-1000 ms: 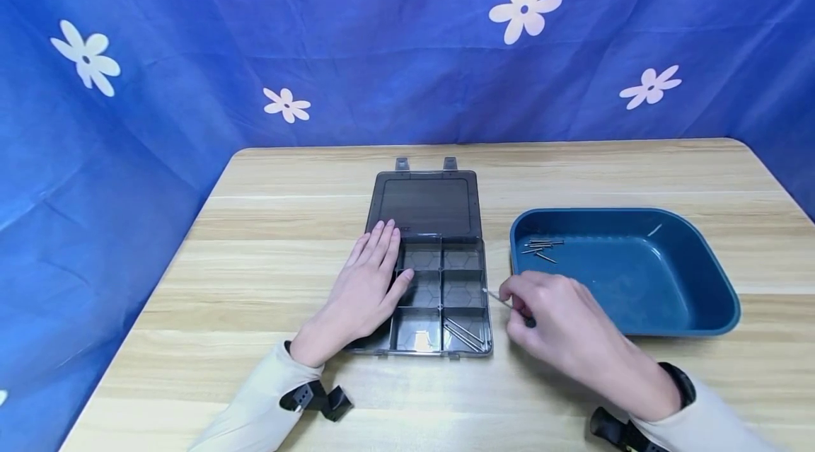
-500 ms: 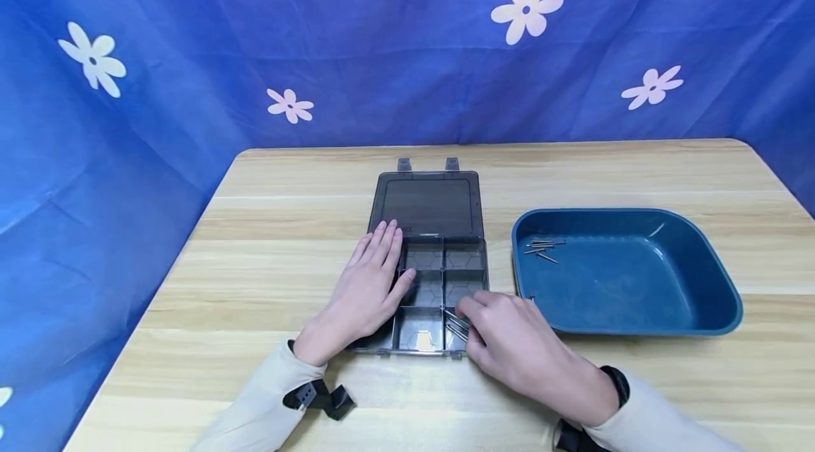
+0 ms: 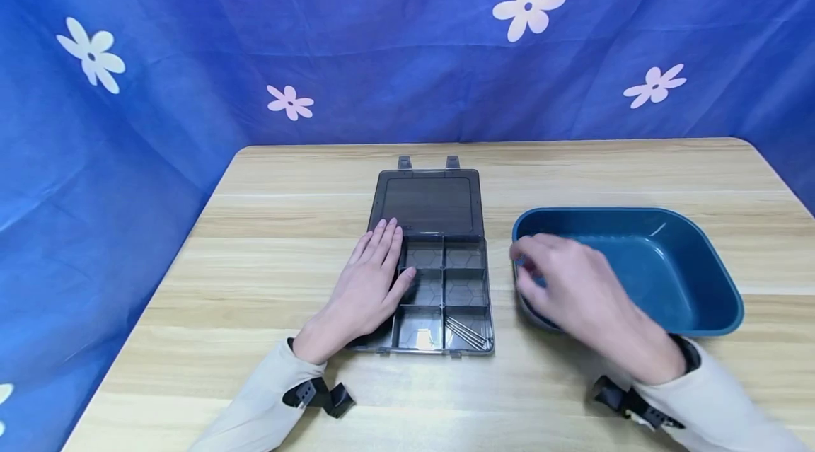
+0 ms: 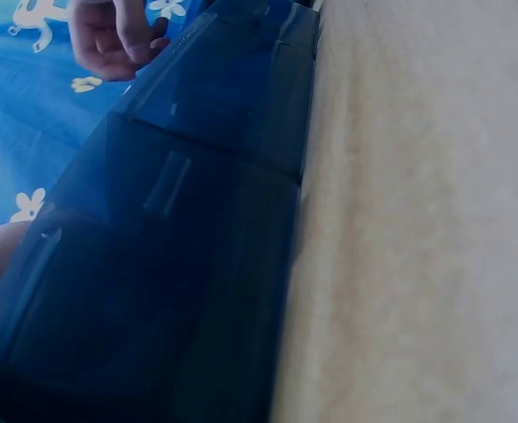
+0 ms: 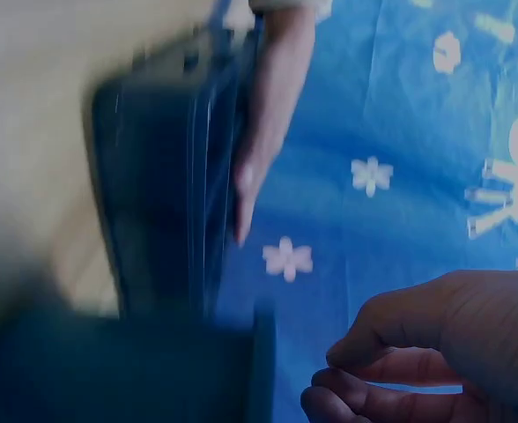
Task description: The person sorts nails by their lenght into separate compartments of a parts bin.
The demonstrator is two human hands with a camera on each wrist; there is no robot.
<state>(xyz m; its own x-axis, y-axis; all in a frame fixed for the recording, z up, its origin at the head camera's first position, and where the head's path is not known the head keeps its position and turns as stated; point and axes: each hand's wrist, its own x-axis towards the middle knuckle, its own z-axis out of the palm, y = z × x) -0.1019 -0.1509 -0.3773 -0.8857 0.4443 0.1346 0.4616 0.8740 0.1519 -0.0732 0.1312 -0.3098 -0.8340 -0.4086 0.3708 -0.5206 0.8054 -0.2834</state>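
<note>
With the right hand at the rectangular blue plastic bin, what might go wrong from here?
The right hand overlaps the bin in the head view and might nudge it.

Slender silver metal nails lie in the near-right compartment of the grey plastic organizer; with its lid open, a jolt might scatter them.

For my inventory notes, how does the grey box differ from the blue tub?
The grey box has dividers; the blue tub shows none. The grey box has an open lid; the blue tub shows no lid. The grey box has squarer corners, the blue tub rounder ones. Both rest on the table.
</note>
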